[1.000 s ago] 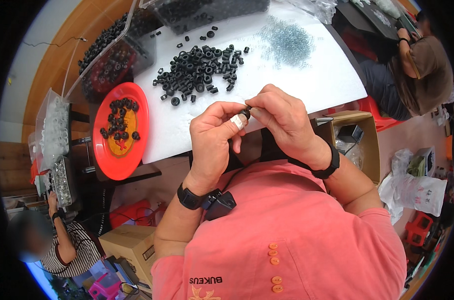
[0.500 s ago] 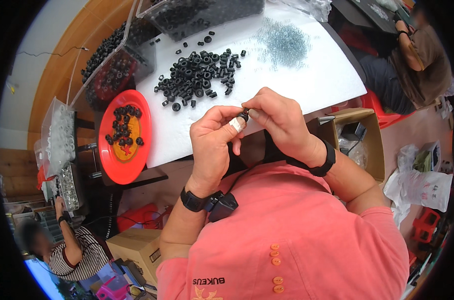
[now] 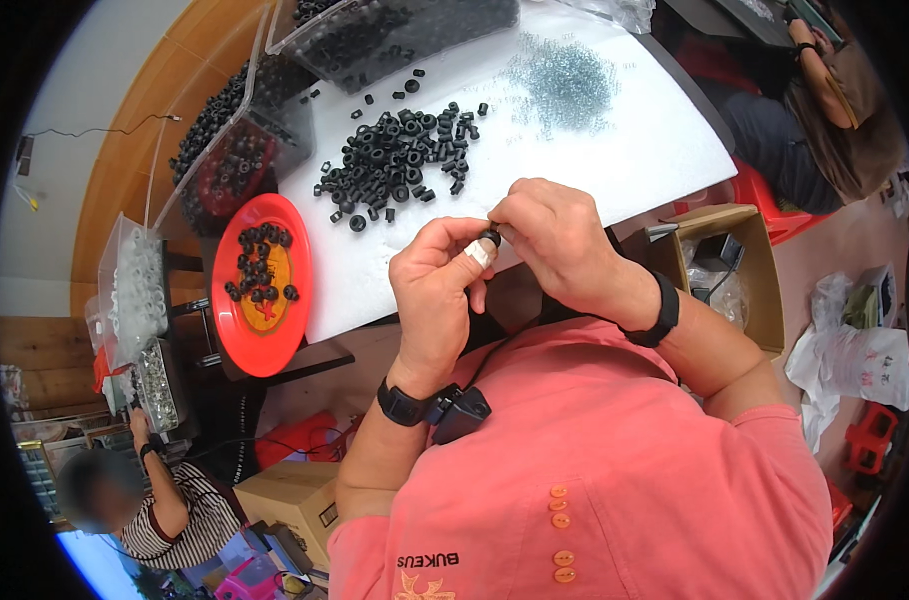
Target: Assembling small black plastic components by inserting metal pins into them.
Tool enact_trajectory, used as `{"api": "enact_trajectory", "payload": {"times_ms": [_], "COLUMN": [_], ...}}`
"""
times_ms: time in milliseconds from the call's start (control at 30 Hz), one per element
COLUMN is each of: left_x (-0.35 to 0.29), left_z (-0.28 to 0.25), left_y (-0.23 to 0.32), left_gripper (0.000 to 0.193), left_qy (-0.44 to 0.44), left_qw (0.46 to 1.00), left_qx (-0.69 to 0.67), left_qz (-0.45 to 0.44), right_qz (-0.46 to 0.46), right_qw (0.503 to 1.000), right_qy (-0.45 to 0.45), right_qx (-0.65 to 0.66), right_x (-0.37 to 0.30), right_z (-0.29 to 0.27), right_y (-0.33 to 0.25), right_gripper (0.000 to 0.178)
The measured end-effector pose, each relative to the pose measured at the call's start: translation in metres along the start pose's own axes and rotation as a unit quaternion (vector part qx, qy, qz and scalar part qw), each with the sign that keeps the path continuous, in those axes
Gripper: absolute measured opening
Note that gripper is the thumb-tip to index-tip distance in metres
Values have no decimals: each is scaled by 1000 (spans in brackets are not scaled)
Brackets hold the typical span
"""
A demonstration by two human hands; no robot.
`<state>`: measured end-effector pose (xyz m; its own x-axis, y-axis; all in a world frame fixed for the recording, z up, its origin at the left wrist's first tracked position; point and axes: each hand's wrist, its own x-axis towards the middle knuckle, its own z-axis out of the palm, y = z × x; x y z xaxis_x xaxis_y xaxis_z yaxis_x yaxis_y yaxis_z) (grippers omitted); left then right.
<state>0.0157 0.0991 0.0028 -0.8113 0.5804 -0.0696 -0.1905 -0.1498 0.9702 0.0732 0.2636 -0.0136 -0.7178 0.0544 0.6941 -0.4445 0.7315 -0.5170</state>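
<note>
Left hand [image 3: 433, 290] holds small black part [image 3: 492, 238] between thumb and index, right at the fingertips. Right hand [image 3: 560, 238] meets it there, fingers bunched narrow; from here I can't tell whether they grip it. Red plate [image 3: 232, 335] off left.

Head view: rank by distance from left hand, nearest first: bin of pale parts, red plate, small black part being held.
1. Small black part: held in the left hand.
2. Red plate: left of the hand.
3. Bin of pale parts: farther left, beyond the plate.
</note>
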Motion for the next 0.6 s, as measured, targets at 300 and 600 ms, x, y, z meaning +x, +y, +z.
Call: {"api": "enact_trajectory", "payload": {"times_ms": [300,600], "left_x": [-1,-3], "left_z": [-1,6], "left_y": [4,6], "left_gripper": [16,16], "left_qy": [9,15], "left_qw": [997,999], "left_qx": [-63,-42], "left_qz": [-30,7], "right_qz": [-16,45], "right_qw": [997,992], "right_qy": [17,9], "right_qx": [78,117], "right_x": [4,6], "right_z": [0,-5], "right_y": [4,-4], "right_gripper": [14,17]}}
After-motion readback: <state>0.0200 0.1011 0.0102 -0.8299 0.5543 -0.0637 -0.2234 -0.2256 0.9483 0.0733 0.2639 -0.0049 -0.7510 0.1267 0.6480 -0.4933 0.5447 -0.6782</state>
